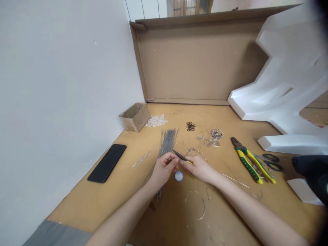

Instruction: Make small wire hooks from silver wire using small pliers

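My right hand point(198, 167) is closed around a pair of needle-nose pliers point(180, 155) with dark jaws and yellow handles. The jaws point up and left, just over the fingertips of my left hand point(165, 167). Those left fingertips are pinched together; whatever lies between them is too small to make out. Just below the fingers is a small round piece with a blue rim point(178, 176); I cannot tell whether it hangs or lies on the table. Behind my left hand a bundle of thin grey wires point(167, 141) lies on the table point(169, 225), partly hidden by the hand.
A black phone point(107, 163) and an open cardboard box point(134, 118) are on the left, beside clear beads point(156, 120). Farther back lie black rings point(191, 126) and tangled wire point(215, 136). Green-yellow pliers point(252, 160), scissors point(270, 161) and white foam point(287, 75) occupy the right.
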`<state>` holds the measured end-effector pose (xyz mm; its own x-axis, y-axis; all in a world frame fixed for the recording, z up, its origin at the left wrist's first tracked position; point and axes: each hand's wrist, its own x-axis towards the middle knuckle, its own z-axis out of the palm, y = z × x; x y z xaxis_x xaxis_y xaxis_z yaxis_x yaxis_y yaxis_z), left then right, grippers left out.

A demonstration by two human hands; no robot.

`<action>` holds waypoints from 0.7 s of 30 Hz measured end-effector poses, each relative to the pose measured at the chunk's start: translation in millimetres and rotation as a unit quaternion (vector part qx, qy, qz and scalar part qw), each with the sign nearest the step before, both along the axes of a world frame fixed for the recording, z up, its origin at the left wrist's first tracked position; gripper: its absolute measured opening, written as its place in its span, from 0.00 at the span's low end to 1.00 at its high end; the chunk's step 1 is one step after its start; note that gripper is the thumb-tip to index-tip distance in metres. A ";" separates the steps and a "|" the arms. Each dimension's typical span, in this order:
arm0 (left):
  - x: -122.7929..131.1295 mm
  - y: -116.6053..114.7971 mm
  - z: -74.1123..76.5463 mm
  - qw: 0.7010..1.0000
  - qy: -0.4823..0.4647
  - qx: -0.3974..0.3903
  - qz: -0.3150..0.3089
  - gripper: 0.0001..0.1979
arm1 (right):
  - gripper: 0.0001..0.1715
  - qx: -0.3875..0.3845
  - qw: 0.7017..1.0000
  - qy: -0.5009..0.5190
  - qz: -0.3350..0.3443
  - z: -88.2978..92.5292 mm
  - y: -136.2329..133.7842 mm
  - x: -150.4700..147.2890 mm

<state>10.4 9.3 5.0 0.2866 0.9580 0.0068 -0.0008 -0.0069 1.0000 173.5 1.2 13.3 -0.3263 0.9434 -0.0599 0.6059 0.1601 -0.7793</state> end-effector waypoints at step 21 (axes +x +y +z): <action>1.7 -3.2 1.7 0.998 -0.029 -0.049 0.012 0.10 | 0.09 0.246 0.901 -0.349 -0.075 4.9 -8.0 -9.4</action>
